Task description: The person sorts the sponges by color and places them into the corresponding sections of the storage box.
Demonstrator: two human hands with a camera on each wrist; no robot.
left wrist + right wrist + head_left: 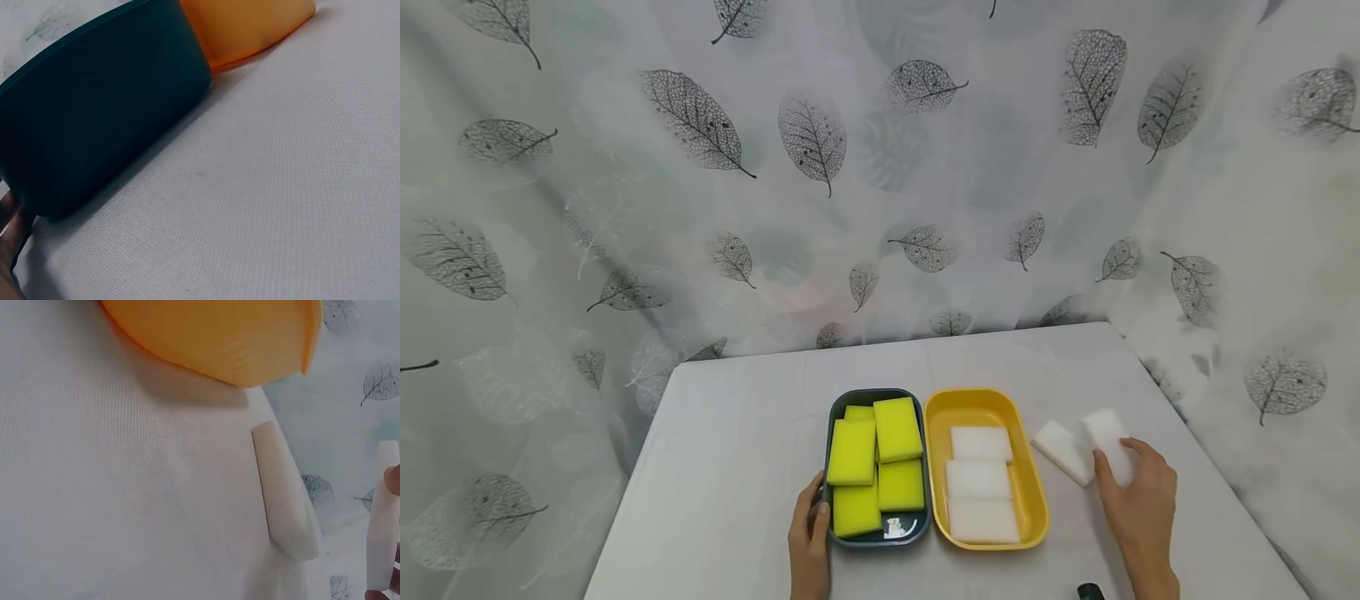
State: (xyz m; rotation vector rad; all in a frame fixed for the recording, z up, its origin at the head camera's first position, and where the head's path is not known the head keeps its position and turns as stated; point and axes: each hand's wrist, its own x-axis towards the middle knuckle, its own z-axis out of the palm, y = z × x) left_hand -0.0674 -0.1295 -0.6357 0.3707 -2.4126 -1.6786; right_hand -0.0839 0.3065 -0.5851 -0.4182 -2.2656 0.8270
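Note:
In the head view my right hand (1138,500) pinches a white sponge (1103,429) between thumb and fingers, at the right of the table. The right wrist view shows this held sponge (382,519) edge-on, raised off the cloth. Just left of it lies another white sponge (1063,450), flat on the table. My left hand (809,533) rests its fingers against the left side of a dark teal tray (880,543) holding several yellow sponges (852,452). Beside that tray stands a yellow tray (1033,500) with three white sponges (979,479) in a column.
A white cloth covers the table (737,450). Leaf-patterned curtains (880,167) hang behind it and at both sides. A small dark object (1090,592) shows at the near edge, left of my right wrist.

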